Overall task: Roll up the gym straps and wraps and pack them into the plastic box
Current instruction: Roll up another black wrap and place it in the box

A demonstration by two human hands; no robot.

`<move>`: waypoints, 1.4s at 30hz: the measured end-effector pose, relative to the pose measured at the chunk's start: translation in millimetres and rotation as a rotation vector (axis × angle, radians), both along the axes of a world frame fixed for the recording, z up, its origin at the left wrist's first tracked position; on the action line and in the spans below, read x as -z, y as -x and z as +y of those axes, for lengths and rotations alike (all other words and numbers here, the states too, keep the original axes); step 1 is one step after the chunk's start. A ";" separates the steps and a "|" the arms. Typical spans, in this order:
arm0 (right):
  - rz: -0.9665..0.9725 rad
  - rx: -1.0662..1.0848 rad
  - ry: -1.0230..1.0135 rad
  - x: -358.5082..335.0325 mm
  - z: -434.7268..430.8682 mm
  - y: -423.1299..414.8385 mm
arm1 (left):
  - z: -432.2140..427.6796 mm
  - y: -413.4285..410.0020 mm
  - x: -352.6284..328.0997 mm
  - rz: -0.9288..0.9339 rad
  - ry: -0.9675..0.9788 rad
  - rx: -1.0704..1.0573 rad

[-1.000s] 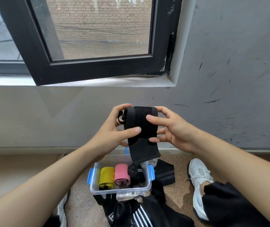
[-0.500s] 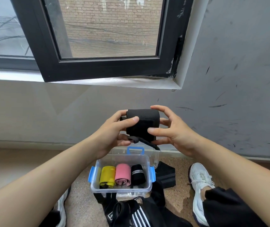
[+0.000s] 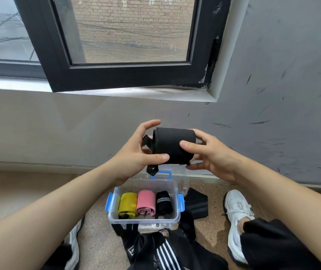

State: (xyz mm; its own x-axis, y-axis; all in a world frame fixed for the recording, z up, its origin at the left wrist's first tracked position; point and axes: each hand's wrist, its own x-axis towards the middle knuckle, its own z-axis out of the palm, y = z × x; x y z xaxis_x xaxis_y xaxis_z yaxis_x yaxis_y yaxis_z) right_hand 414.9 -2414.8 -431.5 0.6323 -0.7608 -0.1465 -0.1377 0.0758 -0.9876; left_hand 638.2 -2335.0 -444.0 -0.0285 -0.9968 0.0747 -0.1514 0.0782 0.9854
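A rolled black wrap (image 3: 172, 145) is held up in front of the wall, a small loop hanging from its lower left. My left hand (image 3: 136, 152) grips its left end, thumb across the front. My right hand (image 3: 208, 154) grips the right end with thumb on the front and fingers behind. Below on the floor stands the clear plastic box (image 3: 172, 185) with blue latches. Inside it lie a yellow roll (image 3: 127, 204), a pink roll (image 3: 146, 201) and a black roll with grey stripes (image 3: 163, 202), side by side.
Loose black straps (image 3: 142, 248) and a striped black wrap (image 3: 167, 256) lie in front of the box. Another black wrap (image 3: 196, 205) lies to its right. My white shoe (image 3: 237, 217) is on the floor at the right. An open black window frame (image 3: 128, 76) juts out above.
The hanging tail of the black wrap has been wound up into the roll. The roll has turned slightly and the black striped roll in the box has come into sight.
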 end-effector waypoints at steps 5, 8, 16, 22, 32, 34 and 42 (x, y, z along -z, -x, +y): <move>-0.078 0.025 0.016 2.9 3.2 2.6 | -2.2 -2.6 0.0 0.103 -0.139 0.013; -0.033 0.022 0.077 10.0 4.4 3.8 | -0.7 -4.7 3.2 0.088 -0.213 0.024; 0.227 -0.163 0.227 53.8 6.1 -1.6 | 4.9 -18.1 43.6 -0.077 -0.302 0.082; 0.387 -0.274 0.238 95.0 -18.3 -33.7 | -5.9 -45.0 96.0 -0.158 -0.371 0.109; 0.438 -0.416 0.351 217.8 -48.0 -101.2 | -12.0 -81.0 216.9 -0.087 -0.493 -0.095; 0.441 -0.446 0.323 243.6 -49.0 -107.8 | -4.8 -83.2 236.5 -0.182 -0.498 -0.080; 0.463 -0.478 0.332 304.9 -56.6 -123.4 | 42.0 -105.6 292.4 -0.868 -0.349 -0.279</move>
